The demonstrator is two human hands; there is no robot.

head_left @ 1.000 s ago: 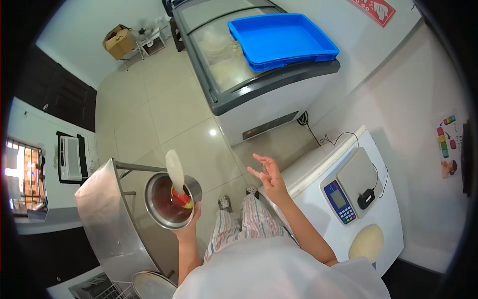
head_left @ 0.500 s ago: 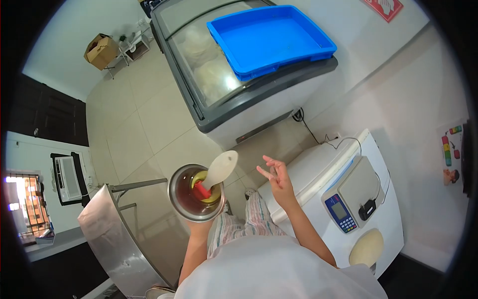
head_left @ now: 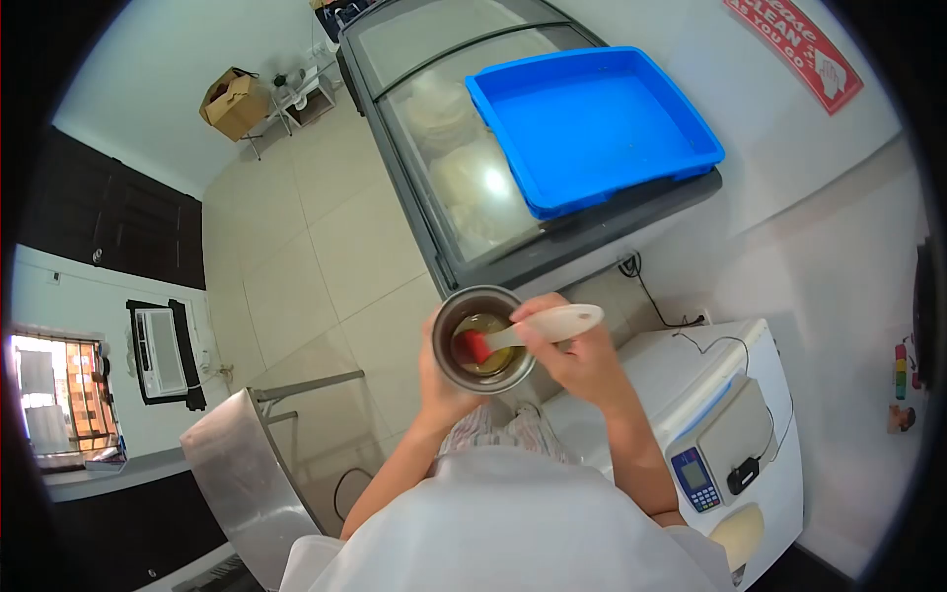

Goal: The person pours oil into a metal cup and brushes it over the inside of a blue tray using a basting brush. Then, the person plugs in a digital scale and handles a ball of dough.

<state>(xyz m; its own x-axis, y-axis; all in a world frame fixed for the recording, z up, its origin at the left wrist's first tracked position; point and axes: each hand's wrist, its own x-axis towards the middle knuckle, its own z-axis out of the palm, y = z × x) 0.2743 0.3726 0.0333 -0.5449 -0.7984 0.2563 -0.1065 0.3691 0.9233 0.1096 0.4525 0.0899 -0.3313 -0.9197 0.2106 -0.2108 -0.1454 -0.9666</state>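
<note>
My left hand (head_left: 440,390) is wrapped round the outside of a round metal bowl (head_left: 452,316), held up in front of my body. A yellowish liquid (head_left: 491,367) lies in the bottom. Inside the bowl rests the red head of a white-handled utensil (head_left: 567,322); whether it is a brush or a spatula is hard to tell. Its handle slants up to the right over the rim. My right hand (head_left: 584,365) is closed on that handle, thumb and fingers around it near the rim.
Ahead stands a glass-topped freezer (head_left: 449,259) bearing a blue tray (head_left: 602,128). At right, a white freezer lid (head_left: 641,370) carries a digital scale (head_left: 715,444), a black adapter (head_left: 743,477) and a pale round object (head_left: 738,536). A metal table (head_left: 237,474) stands at left.
My right hand has come in from the right and taken hold of the utensil's handle. The bowl has moved right and slightly up, and the handle now points to the right.
</note>
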